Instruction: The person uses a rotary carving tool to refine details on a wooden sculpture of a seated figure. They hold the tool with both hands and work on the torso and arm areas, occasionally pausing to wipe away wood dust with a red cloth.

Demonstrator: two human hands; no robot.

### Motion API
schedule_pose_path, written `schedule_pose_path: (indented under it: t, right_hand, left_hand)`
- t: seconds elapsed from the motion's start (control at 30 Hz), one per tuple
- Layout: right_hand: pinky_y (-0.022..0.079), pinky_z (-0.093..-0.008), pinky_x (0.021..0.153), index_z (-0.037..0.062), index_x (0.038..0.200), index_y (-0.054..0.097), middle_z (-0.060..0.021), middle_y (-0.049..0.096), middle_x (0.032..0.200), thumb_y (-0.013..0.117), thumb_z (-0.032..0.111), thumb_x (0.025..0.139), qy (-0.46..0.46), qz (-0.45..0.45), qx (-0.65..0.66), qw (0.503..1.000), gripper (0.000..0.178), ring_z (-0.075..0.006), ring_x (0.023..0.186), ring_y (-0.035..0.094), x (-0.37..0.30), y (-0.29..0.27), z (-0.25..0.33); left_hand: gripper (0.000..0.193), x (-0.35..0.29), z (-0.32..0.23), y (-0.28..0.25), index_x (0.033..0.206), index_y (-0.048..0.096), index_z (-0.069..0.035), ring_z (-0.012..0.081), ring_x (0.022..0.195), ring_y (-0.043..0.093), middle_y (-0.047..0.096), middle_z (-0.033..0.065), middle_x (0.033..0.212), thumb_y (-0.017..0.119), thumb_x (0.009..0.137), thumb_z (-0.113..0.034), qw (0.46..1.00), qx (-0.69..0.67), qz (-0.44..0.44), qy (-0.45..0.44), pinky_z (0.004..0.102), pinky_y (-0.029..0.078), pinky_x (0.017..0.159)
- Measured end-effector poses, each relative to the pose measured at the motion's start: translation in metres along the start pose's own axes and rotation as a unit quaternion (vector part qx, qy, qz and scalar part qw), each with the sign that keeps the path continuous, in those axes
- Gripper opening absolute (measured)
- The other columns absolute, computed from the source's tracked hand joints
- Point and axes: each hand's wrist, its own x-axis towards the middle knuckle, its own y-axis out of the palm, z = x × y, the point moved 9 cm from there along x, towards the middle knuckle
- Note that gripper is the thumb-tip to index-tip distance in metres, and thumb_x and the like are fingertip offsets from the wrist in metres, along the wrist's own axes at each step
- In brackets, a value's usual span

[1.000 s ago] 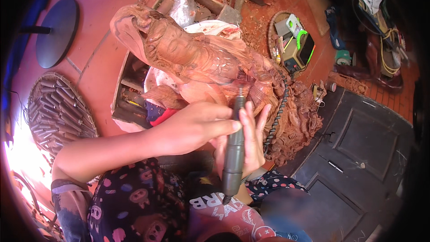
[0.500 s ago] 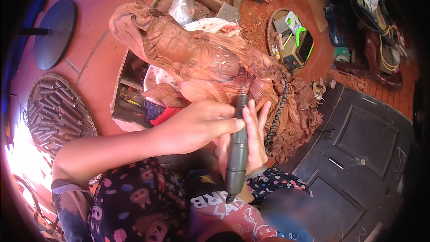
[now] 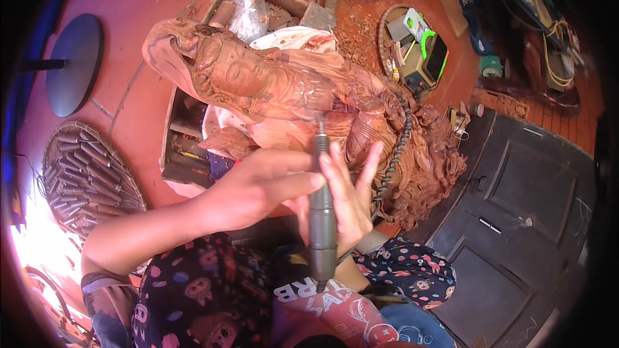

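A dark rotary handpiece [image 3: 322,219] stands nearly upright in the picture, its thin metal tip pointing at a reddish carved wooden statue [image 3: 290,90]. My left hand [image 3: 264,183] is closed around its upper part, the thumb across the front. Against its right side rests my right hand [image 3: 348,203], fingers stretched out and apart; its palm is partly behind the tool. The statue lies on its back, head at the left, deeply carved folds at the right. Whether the tip touches the wood I cannot tell. A black coiled cable [image 3: 405,132] runs over the statue.
Wooden crate [image 3: 171,145] and white cloth [image 3: 293,38] lie under the statue. A basket of chisel-like tools [image 3: 90,174] sits left, near a round black stand base [image 3: 75,64]. A round tray [image 3: 383,42] holds a control box and phone. Dark panelled cabinet door [image 3: 529,200] lies right.
The handpiece and both hands have shifted left in the picture and turned more upright. The right fingers have spread wider. The whole view has also shifted slightly.
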Motion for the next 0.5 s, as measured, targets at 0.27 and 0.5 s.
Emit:
schedule_pose_path:
  t: [0.27, 0.5]
  right_hand:
    - [0.031, -0.0645, 0.104, -0.0089, 0.115, 0.06, -0.0225, 0.065, 0.113, 0.07, 0.011, 0.082, 0.005, -0.063, 0.031, 0.997, 0.04, -0.042, 0.116, 0.056, -0.003, -0.008, -0.009]
    - [0.024, -0.0635, 0.106, -0.0024, 0.119, 0.062, -0.0207, 0.061, 0.122, 0.071, 0.012, 0.082, 0.036, -0.016, 0.047, 0.998, 0.04, -0.0474, 0.125, 0.044, -0.006, -0.002, -0.01]
  left_hand:
    - [0.031, 0.021, 0.008, 0.002, 0.114, 0.056, 0.001, 0.0081, 0.084, 0.059, 0.062, 0.0036, 0.094, 0.05, 0.099, -0.025, 0.995, 0.076, 0.057, 0.033, 0.0248, 0.048, 0.074]
    - [0.025, 0.004, -0.003, 0.001, 0.105, 0.059, 0.001, 0.0064, 0.079, 0.056, 0.06, -0.0003, 0.085, 0.049, 0.099, -0.022, 0.999, 0.033, -0.007, 0.003, 0.0235, 0.045, 0.07]
